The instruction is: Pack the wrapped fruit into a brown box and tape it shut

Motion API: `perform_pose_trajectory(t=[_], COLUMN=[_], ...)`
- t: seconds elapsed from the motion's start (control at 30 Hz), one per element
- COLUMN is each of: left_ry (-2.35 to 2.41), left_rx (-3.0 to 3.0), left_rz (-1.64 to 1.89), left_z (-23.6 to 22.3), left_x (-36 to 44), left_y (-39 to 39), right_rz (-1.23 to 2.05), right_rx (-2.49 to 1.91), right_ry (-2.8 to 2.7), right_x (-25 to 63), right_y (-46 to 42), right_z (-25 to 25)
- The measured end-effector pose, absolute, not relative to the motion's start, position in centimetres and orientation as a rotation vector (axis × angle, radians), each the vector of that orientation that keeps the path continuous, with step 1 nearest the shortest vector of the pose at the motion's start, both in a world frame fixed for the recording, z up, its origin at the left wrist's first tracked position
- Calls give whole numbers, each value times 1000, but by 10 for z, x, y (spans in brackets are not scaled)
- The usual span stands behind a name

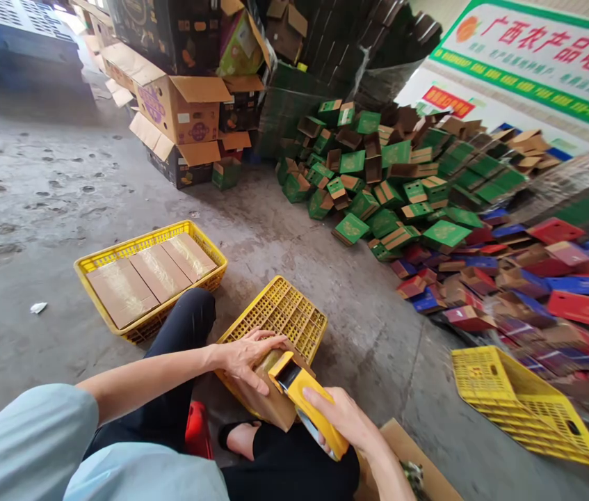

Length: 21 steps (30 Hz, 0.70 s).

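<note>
A brown cardboard box [268,402] rests on an upturned yellow plastic crate [294,309] in front of my knees. My left hand [249,358] lies across the top of the box, its fingers spread and pressing on the cardboard. In my right hand [343,414] is a yellow tape dispenser [307,396], gripped around its body. The dispenser's head touches or nearly touches the top of the box, where a strip of tape shows beside my left hand. Part of the tape roll is visible at the dispenser's lower side.
To the left, a yellow crate [90,292] holds three taped boxes [156,271]. An open carton [403,452] stands at my right, partly out of view. Stacked yellow crates [523,403] lie farther right. Heaped green boxes [354,226] and red-and-blue boxes [576,303] cover the floor beyond.
</note>
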<state>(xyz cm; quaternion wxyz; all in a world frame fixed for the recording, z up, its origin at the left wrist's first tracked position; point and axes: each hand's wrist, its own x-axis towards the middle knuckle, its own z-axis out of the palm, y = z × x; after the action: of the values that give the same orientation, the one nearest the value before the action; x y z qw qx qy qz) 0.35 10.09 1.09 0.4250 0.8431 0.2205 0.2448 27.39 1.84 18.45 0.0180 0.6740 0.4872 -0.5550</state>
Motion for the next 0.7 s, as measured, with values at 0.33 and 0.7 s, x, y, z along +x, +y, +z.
perform_pose_trajectory(t=[0.33,0.7], left_ry=[517,426], left_rx=[2091,2469], left_rz=[610,682], left_z=[15,43], left_x=[-4,-3], left_y=[104,63], right_rz=[-1669,-1631], right_rx=[2089,2100], right_ry=[1520,1539], right_x=[291,288], right_y=[15,15], right_z=[180,168])
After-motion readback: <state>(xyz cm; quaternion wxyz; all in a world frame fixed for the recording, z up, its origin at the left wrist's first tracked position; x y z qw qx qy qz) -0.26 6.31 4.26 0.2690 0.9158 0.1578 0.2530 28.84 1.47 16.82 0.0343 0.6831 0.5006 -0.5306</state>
